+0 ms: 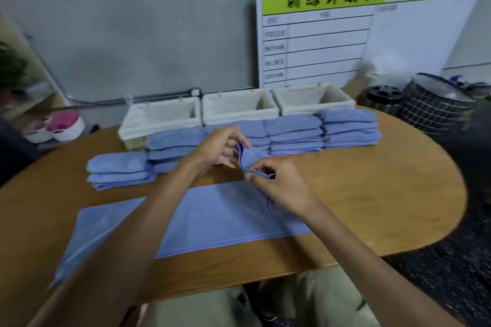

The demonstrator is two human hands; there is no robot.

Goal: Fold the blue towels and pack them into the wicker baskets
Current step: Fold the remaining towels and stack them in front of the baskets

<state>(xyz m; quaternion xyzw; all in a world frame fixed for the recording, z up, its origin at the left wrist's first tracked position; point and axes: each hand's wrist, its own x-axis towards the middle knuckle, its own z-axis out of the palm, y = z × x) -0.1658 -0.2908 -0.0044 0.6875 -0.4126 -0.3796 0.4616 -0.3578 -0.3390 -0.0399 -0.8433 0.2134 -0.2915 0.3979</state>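
Observation:
A blue towel (212,218) lies spread lengthwise on the wooden table (372,194), its right end lifted. My left hand (220,146) pinches one raised corner of that end. My right hand (281,186) pinches the other corner just below and to the right. Behind them stand several stacks of folded blue towels (292,135), running from the left stack (119,170) to the right stack (350,127). Three white-lined wicker baskets stand in a row at the table's back: left (159,117), middle (239,106), right (313,98); no towels show inside them.
A white board with a green header (358,29) leans on the grey wall behind the baskets. Dark metal cylinders (435,106) stand at the back right. White and pink items (61,127) sit left of the table. My knees show below the table's front edge.

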